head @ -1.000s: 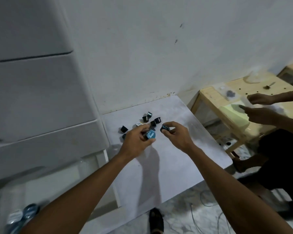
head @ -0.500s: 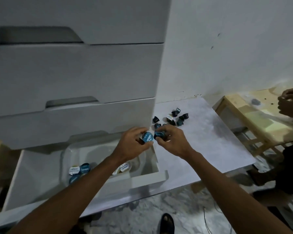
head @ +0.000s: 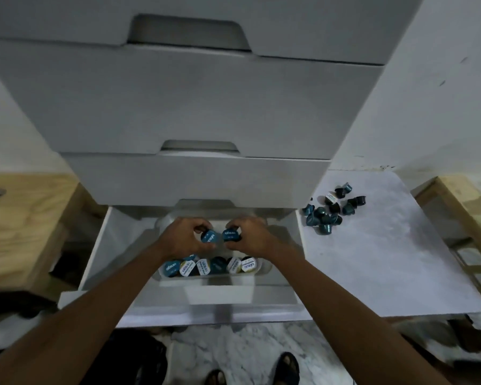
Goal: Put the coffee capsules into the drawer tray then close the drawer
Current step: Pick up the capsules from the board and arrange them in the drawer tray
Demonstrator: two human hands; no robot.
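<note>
Coffee capsules, small blue round-lidded pods: two are being carried, one pinched in each of the hands, above the clear plastic drawer tray (head: 264, 269). The left hand (head: 185, 237) is gripping a blue-lidded capsule (head: 208, 237) between thumb and fingers, lid facing the camera; the right hand (head: 252, 234) is clasping a second blue capsule (head: 230, 234) the same way. Both forearms are reaching forward from the lower frame edge, wrists nearly meeting over the open white bottom drawer (head: 100, 245). A row of stored capsules (head: 210, 266), blue and white lids, is lying along the tray's near side. A loose cluster of dark capsules (head: 331, 212) is sitting on the white tabletop (head: 386, 259) to the right of the drawer. Compared with half a second ago, the hands are now over the tray rather than at the drawer's right edge, and the view is facing the white drawer unit (head: 192, 107) squarely.
</note>
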